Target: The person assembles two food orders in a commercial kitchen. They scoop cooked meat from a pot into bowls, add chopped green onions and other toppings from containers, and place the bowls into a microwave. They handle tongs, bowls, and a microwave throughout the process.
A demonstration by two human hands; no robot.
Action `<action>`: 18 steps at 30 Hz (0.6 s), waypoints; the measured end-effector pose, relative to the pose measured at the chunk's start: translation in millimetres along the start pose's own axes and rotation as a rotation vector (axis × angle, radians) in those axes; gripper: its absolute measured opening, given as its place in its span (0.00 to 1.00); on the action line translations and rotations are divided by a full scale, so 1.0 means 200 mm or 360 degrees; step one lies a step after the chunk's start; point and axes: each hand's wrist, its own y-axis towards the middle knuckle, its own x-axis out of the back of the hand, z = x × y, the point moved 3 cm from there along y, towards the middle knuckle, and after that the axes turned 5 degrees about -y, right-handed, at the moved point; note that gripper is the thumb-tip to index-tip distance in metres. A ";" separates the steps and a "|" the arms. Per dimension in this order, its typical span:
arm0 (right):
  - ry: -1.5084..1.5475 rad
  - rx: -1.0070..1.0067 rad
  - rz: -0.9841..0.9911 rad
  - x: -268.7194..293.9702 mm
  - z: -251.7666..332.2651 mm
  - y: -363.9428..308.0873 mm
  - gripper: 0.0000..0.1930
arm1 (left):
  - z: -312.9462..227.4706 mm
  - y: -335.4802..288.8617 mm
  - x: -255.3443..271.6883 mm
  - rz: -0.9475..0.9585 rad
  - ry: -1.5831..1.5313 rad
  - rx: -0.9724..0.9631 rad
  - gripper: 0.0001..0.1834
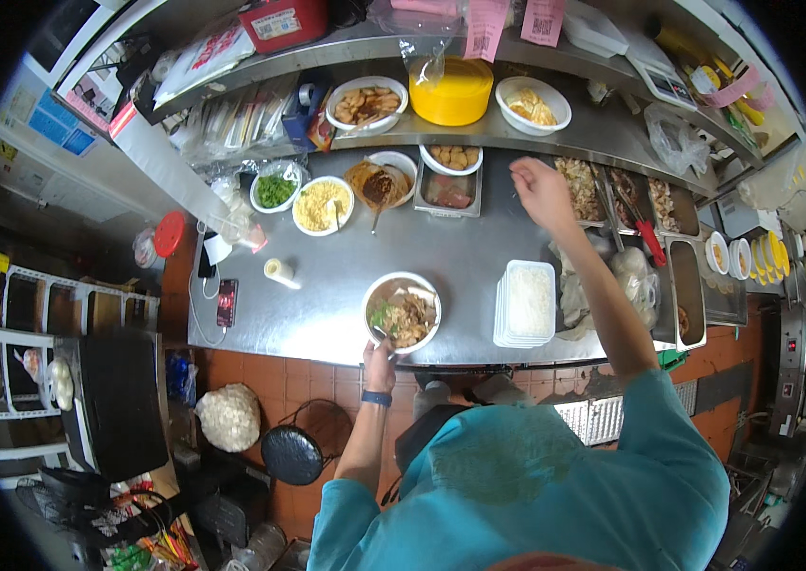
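Note:
A white bowl (366, 306) stands near the front edge of the steel counter, holding chopped greens, brown pieces and pale crumbs. My left hand (379, 364) is at its near rim, closed around the handle of what looks like a metal spoon (379, 333) leaning in the bowl. Stretched far over the counter, my right hand (538, 187) hovers with fingers curled together, between a bowl of round brown pieces (454, 158) and a tray of chopped meat (579, 186). Whatever its fingertips hold, if anything, is too small to make out.
Bowls of greens (275, 188), yellow crumbs (323, 205) and dark sauce (381, 184) line the back left. Stacked white containers (525, 305) stand right of my bowl. Red-handled tongs (648, 243) lie across the trays. A phone (227, 303) lies left; a shelf (469, 138) overhangs behind.

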 end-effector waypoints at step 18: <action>-0.0823 0.0790 0.0705 -0.39 0.07 1.08 0.13 | 0.12 0.16 0.17 0.0004 0.0067 0.0033 0.20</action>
